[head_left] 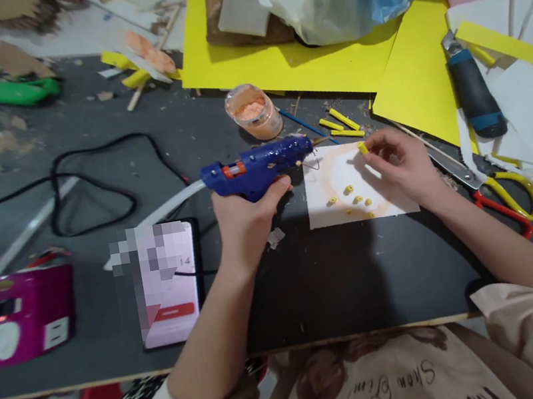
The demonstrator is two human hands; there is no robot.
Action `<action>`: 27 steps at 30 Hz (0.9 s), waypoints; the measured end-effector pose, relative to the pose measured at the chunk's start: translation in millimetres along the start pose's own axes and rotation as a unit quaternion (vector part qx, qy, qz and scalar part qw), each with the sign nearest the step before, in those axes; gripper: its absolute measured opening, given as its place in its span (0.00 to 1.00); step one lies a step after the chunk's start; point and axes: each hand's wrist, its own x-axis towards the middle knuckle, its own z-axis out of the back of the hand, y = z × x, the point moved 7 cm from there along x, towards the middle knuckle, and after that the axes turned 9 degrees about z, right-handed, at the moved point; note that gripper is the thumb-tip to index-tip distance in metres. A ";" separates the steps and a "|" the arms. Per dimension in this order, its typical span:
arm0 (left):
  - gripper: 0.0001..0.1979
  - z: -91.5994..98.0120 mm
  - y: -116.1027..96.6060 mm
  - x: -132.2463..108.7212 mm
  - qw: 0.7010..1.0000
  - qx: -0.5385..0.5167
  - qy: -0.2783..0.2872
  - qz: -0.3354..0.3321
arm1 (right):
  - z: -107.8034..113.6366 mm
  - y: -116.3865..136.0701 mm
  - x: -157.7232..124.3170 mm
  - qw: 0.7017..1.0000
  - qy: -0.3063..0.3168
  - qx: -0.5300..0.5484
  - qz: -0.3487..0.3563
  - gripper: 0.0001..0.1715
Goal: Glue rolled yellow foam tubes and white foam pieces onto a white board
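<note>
A blue hot glue gun point(261, 165) is gripped in my left hand point(249, 219), its nozzle pointing right over the top edge of a white card point(320, 201). A long clear glue stick point(157, 210) sticks out of its back end. Between the thumb and fingers of my right hand point(402, 164) is a small yellow paper roll point(362, 148), held above the card's upper right part. Several more little yellow rolls point(358, 199) stand or lie on the card, which carries a faint orange painted band. Longer yellow paper rolls point(343, 118) lie just behind it.
An open jar of orange paint point(253, 112) stands behind the glue gun. Scissors point(507, 188) and a utility knife point(473, 82) lie at right. A phone point(172, 288), a magenta box point(24, 315) and a black cable point(86, 147) are at left. Yellow sheets point(326, 65) lie behind.
</note>
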 end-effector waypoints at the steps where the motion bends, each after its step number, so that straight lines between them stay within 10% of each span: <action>1: 0.09 -1.1 0.1 -0.3 1.000 -0.009 0.007 0.006 | -2.8 0.8 -0.1 1.000 0.005 0.003 0.005 0.10; 27: 0.07 -7.4 -10.3 -9.8 0.998 0.015 0.059 -0.017 | -10.6 12.7 -6.5 0.998 0.012 -0.027 0.064 0.08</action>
